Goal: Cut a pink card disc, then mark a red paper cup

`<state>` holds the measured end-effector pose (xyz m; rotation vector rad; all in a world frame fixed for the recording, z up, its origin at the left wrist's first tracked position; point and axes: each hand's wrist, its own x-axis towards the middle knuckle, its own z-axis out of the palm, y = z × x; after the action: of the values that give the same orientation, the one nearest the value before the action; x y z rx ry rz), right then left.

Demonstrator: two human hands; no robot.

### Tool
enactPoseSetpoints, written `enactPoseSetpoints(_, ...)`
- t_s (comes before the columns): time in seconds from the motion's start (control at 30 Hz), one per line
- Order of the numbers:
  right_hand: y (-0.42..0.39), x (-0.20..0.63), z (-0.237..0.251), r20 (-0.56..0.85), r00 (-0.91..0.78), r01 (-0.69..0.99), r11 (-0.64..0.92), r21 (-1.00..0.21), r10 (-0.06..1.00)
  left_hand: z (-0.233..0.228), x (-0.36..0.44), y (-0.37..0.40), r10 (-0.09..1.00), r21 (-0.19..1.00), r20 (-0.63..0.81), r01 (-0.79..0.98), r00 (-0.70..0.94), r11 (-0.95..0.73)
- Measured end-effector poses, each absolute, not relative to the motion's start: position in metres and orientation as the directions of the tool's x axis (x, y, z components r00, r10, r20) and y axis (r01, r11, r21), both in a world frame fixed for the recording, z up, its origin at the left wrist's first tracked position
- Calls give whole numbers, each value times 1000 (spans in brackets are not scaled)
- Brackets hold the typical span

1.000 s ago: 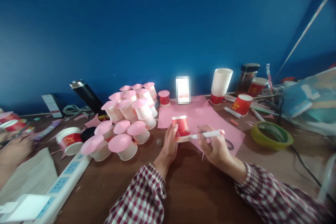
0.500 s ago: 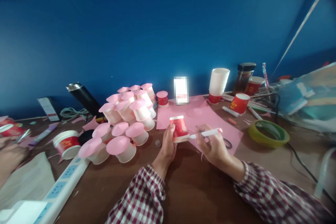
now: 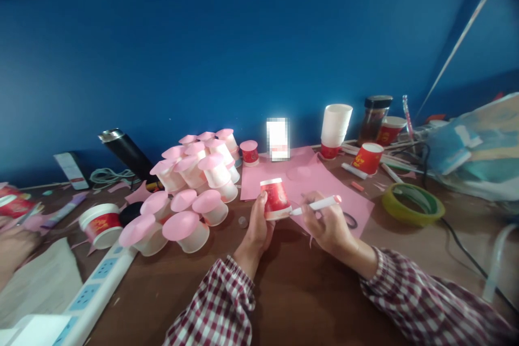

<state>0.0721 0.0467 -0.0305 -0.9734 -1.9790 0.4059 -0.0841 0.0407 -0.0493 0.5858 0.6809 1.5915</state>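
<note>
My left hand [image 3: 258, 225] is closed around a red paper cup [image 3: 276, 199] with a white band at each end, held tilted above the table. In my right hand [image 3: 328, 225] is a white marker [image 3: 318, 205], gripped like a pen with its coloured end pointing up to the right. The marker's other end reaches the lower right edge of the cup; whether it touches is too fine to tell. Beneath and behind both hands spreads a pink paper sheet [image 3: 259, 184]. Several white cups topped with pink paper discs [image 3: 181, 225] stand together left of my left hand.
A power strip [image 3: 99, 281] runs along the left, near a red-and-white cup [image 3: 104, 227] and a black flask [image 3: 128, 152]. Stacked white cups [image 3: 336, 125] stand at the back. A yellow tape roll [image 3: 412, 204] lies at right. Another person's hand [image 3: 16, 251] shows at far left.
Both hands keep nearly the same pose, with cup and marker end close together. The whole view has shifted slightly. The other person's hand at far left has moved a little.
</note>
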Motion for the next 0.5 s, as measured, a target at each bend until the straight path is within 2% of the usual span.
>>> enactPoseSetpoints(0.13, 47, 72, -31, 553, -301, 468, 626, -623, 777, -49, -84, 40, 992, 717, -19, -693, -126, -74)
enactPoseSetpoints(0.5, 46, 72, -26, 615, -263, 473, 655, -590, 743, -47, -83, 40, 991, 707, -71, -707, -117, -33)
